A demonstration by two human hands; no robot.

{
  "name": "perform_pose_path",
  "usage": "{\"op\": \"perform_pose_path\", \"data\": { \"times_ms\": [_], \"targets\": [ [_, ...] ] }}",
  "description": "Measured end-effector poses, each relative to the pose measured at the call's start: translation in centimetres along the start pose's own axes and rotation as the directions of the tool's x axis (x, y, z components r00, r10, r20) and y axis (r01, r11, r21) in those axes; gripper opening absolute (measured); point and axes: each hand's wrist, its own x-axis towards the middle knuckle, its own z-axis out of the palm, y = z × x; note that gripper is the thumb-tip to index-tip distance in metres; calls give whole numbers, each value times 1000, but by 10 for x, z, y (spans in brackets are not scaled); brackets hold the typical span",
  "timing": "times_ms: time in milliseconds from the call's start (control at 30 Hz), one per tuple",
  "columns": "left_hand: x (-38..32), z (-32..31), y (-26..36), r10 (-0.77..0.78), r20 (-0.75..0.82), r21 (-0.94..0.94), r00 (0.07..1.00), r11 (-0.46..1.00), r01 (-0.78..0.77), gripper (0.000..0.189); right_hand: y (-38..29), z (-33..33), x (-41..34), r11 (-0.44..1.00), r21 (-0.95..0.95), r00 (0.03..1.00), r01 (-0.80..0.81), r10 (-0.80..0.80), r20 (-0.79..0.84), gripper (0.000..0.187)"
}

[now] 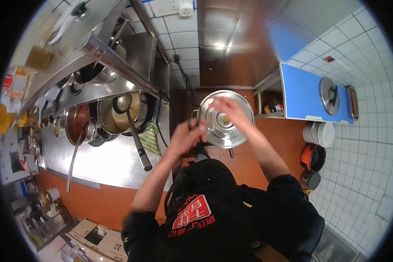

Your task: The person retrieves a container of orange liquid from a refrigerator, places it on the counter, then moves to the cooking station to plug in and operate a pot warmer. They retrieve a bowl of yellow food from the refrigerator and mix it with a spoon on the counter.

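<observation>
Before me on the floor side stands a round, shiny metal lid (216, 139) with stepped rings and a yellowish centre. It seems to cover a vessel, most of which is hidden below. My right hand (231, 113) is over the lid, fingers spread and blurred; nothing shows in it, and contact with the metal is unclear. At the lid's left edge is my left hand (187, 137), its fingers partly bent. A dark, thin thing passes by those fingers, and whether they grip it cannot be made out.
Left, a steel counter (108, 167) carries a pot of pale liquid (106, 119) with a ladle (139, 144), a pot of red sauce (72, 124) and a striped cloth (149, 139). A black cord (159, 121) hangs nearby. Right, a blue board (301, 95) holds another lid (327, 96).
</observation>
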Motion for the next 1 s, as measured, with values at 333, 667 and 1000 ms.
{"op": "perform_pose_path", "data": {
  "times_ms": [333, 667, 1000],
  "targets": [
    [-33, 16, -60, 141, -109, 447, 984, 891, -78, 34, -49, 22, 113, 999, -28, 996, -22, 20, -90, 27],
    [-82, 9, -6, 274, -139, 146, 952, 956, -254, 24, -58, -9, 123, 935, -351, 977, 58, -126, -173, 40],
    [-81, 1, -62, 437, 189, 656, 880, 610, -444, 55, 16, 55, 80, 947, 159, 958, -280, 265, 110, 28]
  ]
}}
